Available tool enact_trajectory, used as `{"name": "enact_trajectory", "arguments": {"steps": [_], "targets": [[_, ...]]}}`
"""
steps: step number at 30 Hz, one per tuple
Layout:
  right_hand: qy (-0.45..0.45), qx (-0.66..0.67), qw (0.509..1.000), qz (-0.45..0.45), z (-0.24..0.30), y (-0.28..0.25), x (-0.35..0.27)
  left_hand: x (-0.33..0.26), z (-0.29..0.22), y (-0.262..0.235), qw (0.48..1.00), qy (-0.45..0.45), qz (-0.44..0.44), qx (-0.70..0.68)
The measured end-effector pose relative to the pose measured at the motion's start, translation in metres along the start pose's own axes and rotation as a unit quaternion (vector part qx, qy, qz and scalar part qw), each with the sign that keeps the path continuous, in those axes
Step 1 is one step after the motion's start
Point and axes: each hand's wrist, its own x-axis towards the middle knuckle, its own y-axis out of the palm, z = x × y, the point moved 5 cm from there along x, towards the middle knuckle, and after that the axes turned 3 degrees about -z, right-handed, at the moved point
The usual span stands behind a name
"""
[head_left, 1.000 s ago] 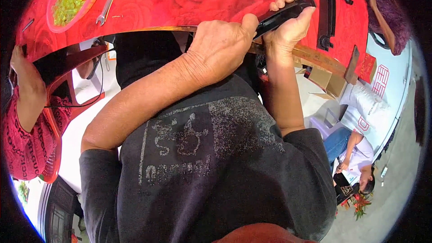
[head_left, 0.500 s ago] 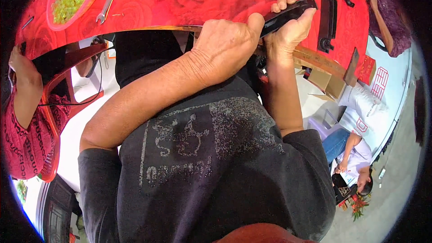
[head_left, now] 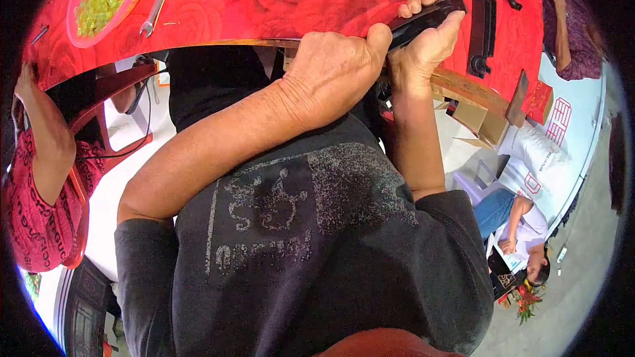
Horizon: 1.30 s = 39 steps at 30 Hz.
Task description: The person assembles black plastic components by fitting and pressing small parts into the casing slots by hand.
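The black part point(head_left: 418, 25) is held at the near edge of the table point(head_left: 264, 6), toward the right. Its left end is clamped in the left hand point(head_left: 338, 69); its right end is gripped by the right hand point(head_left: 428, 45). To the right, a black bar point(head_left: 482, 30) is laid down; far left, a wrench point(head_left: 155, 14) and a bowl point(head_left: 134, 1) of yellow pieces point(head_left: 99, 10) are placed.

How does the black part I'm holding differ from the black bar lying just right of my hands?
The held part is up in your right hand, your left hand closed at its near end; the bar lies on the red cloth. The held part slants up rightward; the bar stands almost vertical in view. The held part's far end looks smooth; the bar's ends are knobby. Both are black and long.
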Motion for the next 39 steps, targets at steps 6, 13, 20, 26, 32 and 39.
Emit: {"name": "enact_trajectory", "arguments": {"steps": [6, 13, 20, 26, 32, 39], "targets": [[-0.005, 0.001, 1.0, 0.01, 0.001, 0.0, 0.001, 0.0, -0.003, -0.001, 1.0, -0.012, -0.003, -0.003], [-0.005, 0.005, 1.0, -0.005, 0.0, 0.0, 0.0, -0.002, -0.001, 0.003, 0.999, -0.043, 0.0, -0.011], [-0.007, 0.008, 1.0, 0.002, 0.001, 0.001, 0.0, 0.0, 0.0, 0.003, 0.999, -0.041, 0.01, -0.016], [-0.014, -0.001, 1.0, 0.004, 0.001, 0.003, -0.002, 0.0, -0.002, 0.004, 0.999, -0.035, 0.018, 0.0], [-0.017, 0.018, 0.999, 0.021, 0.0, 0.003, 0.0, -0.002, -0.003, -0.005, 1.0, -0.003, -0.026, -0.01], [-0.019, -0.008, 1.0, 0.006, 0.002, 0.003, -0.001, 0.001, -0.003, -0.001, 1.0, -0.017, -0.01, 0.017]]}}
